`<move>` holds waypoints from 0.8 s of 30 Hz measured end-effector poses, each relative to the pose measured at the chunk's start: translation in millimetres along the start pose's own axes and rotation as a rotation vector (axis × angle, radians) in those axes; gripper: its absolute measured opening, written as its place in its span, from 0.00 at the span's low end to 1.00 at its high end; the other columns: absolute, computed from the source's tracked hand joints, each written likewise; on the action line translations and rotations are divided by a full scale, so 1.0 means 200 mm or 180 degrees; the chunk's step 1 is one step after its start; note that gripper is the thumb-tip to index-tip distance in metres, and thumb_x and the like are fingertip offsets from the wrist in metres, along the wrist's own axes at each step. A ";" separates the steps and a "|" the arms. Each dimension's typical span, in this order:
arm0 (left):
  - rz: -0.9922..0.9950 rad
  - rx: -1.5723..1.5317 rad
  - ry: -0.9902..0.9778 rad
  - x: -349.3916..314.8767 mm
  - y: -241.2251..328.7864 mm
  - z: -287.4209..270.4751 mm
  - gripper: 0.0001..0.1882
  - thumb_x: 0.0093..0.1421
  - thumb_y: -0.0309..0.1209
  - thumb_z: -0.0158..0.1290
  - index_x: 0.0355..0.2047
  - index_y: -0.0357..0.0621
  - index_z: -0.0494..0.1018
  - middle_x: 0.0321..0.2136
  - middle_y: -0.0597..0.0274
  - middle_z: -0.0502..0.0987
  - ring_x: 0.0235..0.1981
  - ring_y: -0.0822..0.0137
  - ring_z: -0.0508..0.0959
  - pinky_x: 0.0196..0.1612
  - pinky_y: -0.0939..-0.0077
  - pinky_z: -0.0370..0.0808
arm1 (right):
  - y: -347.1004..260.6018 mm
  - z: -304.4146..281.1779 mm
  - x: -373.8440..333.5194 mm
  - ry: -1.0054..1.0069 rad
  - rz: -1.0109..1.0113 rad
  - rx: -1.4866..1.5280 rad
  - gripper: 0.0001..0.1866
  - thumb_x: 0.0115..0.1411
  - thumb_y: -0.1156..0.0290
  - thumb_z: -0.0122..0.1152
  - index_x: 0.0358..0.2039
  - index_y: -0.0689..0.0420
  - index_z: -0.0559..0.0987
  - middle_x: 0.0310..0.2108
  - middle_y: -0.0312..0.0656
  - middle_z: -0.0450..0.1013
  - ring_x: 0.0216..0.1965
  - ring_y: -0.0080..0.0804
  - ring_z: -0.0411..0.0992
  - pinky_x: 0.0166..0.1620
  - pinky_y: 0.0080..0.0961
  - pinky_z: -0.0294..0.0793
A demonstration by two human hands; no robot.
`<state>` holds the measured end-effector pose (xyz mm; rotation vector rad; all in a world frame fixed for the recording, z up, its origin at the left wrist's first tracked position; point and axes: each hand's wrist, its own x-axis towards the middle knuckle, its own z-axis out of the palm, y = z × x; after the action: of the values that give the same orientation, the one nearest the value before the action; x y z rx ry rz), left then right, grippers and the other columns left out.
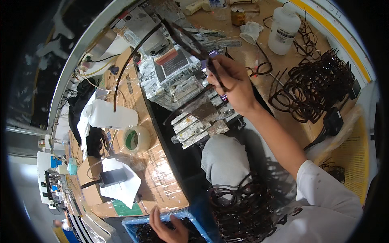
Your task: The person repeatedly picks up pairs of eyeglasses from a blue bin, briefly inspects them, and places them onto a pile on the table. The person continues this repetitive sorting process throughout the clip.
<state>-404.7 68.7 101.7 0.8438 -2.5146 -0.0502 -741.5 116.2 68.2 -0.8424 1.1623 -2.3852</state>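
My right hand (235,83) is raised over the metal machine (192,131), its fingers closed on a dark brown eyeglass frame (190,42). The frame is held up edge-on, and its long temples stretch to the left and downward. At the lower edge, my left hand (168,227) has its fingers apart and holds nothing. It is over a blue-lined bin (133,223) with dark frames inside. A pile of dark eyeglass frames (241,214) rests against my lap, beside my grey-clothed knee (225,160).
A large heap of glossy brown frames (320,85) lies on the right table near a white bottle (284,30). On the cardboard-covered table to the left are a tape roll (137,139), a white jug (113,114) and a dark device (113,177) on paper. A yellow basket (356,158) stands at right.
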 end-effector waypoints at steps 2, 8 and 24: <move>0.0224 -0.0241 -0.0202 0.09 0.05 0.03 0.24 0.57 0.34 0.47 0.52 0.33 0.60 0.48 0.44 0.66 0.51 0.50 0.67 0.52 0.57 0.64 | 0.07 0.00 0.02 0.0072 -0.0089 -0.0392 0.14 0.65 0.61 0.45 0.28 0.56 0.69 0.18 0.27 0.57 0.18 0.10 0.52 0.19 0.11 0.48; 0.0676 -0.0723 -0.0098 0.47 0.16 0.25 0.31 0.53 0.33 0.53 0.56 0.33 0.57 0.52 0.42 0.62 0.53 0.45 0.64 0.55 0.54 0.59 | 0.12 0.04 0.01 0.0255 -0.0283 -0.0783 0.14 0.66 0.64 0.43 0.27 0.57 0.69 0.17 0.27 0.57 0.17 0.11 0.52 0.20 0.12 0.49; 0.0742 -0.4586 -0.0076 0.73 0.43 0.34 0.21 0.67 0.33 0.33 0.50 0.23 0.59 0.39 0.38 0.74 0.41 0.51 0.76 0.47 0.64 0.73 | -0.28 0.00 -0.54 -0.0994 -0.0111 -0.3144 0.22 0.58 0.52 0.53 0.32 0.63 0.77 0.29 0.42 0.75 0.30 0.37 0.74 0.34 0.26 0.72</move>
<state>-584.3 46.5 120.9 -0.0701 -1.8141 -1.5268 -661.5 208.1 73.9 -1.4378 2.1881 -1.5033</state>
